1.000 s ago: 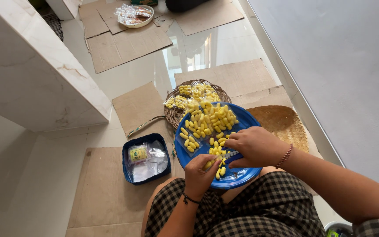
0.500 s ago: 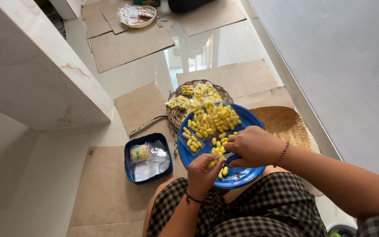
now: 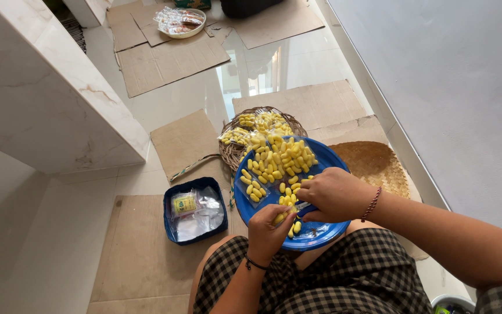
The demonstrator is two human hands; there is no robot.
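Sorting, by the look of it: the left hand (image 3: 267,228) pinches one small yellow oval capsule (image 3: 279,218) at the near rim of the round blue plastic plate (image 3: 321,234) on the lap. Just above, the right hand (image 3: 333,193) is clenched over more; its grip is hidden. Beyond them, glossy capsules heap toward the woven wicker basket (image 3: 233,154).

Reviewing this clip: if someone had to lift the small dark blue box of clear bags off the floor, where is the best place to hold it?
Take the blue box by its two long side walls, coming straight down from above. It sits flat and open-topped on cardboard, its walls are exposed all round, and the clear bags inside leave the rim free for a grip.
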